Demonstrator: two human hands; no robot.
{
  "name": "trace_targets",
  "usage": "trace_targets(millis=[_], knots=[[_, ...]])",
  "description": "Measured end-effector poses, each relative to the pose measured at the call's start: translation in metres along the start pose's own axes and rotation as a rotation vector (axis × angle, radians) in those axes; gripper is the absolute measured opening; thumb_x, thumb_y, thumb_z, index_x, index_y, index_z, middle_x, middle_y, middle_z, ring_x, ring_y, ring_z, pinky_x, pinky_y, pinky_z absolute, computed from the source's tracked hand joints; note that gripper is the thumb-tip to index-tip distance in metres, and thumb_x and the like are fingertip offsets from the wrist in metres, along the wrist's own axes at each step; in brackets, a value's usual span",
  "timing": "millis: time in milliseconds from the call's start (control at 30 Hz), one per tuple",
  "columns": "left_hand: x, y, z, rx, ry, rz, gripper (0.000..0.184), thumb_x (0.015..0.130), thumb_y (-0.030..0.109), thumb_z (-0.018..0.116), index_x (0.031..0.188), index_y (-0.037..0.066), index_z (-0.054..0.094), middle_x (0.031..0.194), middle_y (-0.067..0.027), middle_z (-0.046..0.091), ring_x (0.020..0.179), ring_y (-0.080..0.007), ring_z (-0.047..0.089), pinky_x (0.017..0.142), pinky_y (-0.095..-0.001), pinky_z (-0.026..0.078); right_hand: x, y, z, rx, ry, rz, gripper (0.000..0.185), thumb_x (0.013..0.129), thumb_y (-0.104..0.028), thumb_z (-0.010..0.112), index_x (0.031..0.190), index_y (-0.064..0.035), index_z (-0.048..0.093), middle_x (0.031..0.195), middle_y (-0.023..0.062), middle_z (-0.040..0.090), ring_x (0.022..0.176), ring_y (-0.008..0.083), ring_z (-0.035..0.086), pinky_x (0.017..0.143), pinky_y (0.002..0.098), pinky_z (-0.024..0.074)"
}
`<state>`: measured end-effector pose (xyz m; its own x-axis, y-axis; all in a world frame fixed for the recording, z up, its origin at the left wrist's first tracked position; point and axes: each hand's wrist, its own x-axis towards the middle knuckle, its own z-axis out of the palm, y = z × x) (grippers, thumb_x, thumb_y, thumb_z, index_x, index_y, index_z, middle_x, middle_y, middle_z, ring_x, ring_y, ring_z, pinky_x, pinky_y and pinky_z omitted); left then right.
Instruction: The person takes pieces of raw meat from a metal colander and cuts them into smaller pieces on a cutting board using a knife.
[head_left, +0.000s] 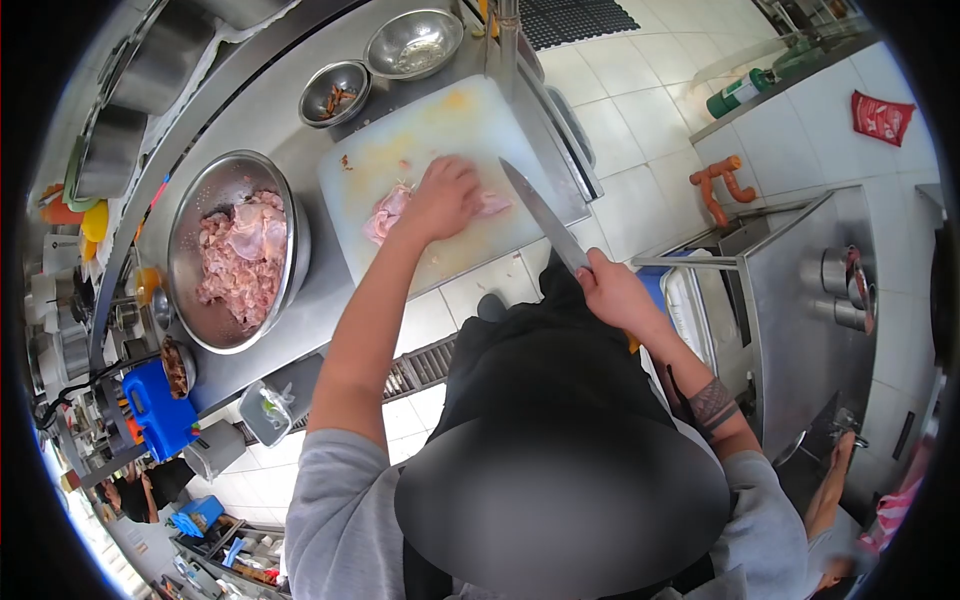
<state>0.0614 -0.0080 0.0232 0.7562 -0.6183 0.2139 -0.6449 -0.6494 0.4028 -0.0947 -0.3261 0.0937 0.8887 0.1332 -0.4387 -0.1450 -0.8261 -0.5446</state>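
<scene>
A white cutting board (440,115) with yellowish stains lies on the steel counter. On it my left hand (452,196) presses down with curled fingers on a piece of raw chicken (388,213). Pale flesh shows on both sides of that hand, and the part beneath is hidden. My right hand (608,285) grips the handle of a large kitchen knife (545,215). Its long blade points up and left, with the tip near the board's right edge, apart from the meat.
Left of the board stands a big steel colander (183,255) heaped with raw chicken (245,255). Two steel bowls, a small one (308,112) with brownish scraps and a wider one (412,42), sit beyond the board. A blue jug (160,410) is lower left. Another person's arm (830,485) shows at lower right.
</scene>
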Motion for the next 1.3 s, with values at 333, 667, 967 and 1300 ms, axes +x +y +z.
trace_targets(millis=[333, 667, 967, 1300], knots=[[0.011, 0.038, -0.019, -1.075, -0.049, -0.906, 0.031, 0.107, 0.030, 0.061, 0.118, 0.001, 0.060, 0.090, -0.0116, 0.071, 0.066, -0.0223, 0.067, 0.056, -0.0380, 0.055, 0.003, 0.004, -0.002, 0.011, 0.066, 0.010, 0.024, 0.107, -0.023, 0.056, 0.110, 0.0012, 0.053, 0.089, 0.0350, 0.071, 0.088, 0.0567, 0.068, 0.080, 0.0658, 0.0523], [-0.014, 0.041, 0.013, -0.935, 0.101, -0.997, 0.031, 0.107, 0.031, 0.061, 0.111, 0.000, 0.061, 0.090, -0.0139, 0.072, 0.072, -0.0221, 0.071, 0.062, -0.0374, 0.057, 0.003, -0.016, 0.001, -0.005, -0.019, -0.033, 0.026, 0.108, -0.025, 0.054, 0.112, 0.0010, 0.052, 0.086, 0.0338, 0.070, 0.087, 0.0560, 0.068, 0.080, 0.0655, 0.0521], [-0.028, 0.039, 0.010, 0.008, 0.154, -0.689, 0.021, 0.096, 0.016, 0.065, 0.109, 0.000, 0.070, 0.115, -0.0215, 0.071, 0.106, -0.0407, 0.069, 0.091, -0.0522, 0.055, 0.002, -0.035, 0.007, -0.172, -0.006, -0.089, 0.021, 0.106, -0.021, 0.053, 0.111, -0.0007, 0.052, 0.081, 0.0287, 0.071, 0.078, 0.0504, 0.071, 0.074, 0.0630, 0.0549], [-0.015, 0.033, 0.022, -0.291, 0.203, -0.399, 0.030, 0.088, 0.013, 0.074, 0.115, 0.001, 0.074, 0.122, -0.0160, 0.071, 0.119, -0.0367, 0.064, 0.104, -0.0434, 0.054, 0.009, -0.066, -0.003, -0.285, -0.118, -0.053, 0.016, 0.098, -0.007, 0.051, 0.111, 0.0016, 0.052, 0.092, 0.0296, 0.074, 0.086, 0.0493, 0.074, 0.077, 0.0603, 0.0575]])
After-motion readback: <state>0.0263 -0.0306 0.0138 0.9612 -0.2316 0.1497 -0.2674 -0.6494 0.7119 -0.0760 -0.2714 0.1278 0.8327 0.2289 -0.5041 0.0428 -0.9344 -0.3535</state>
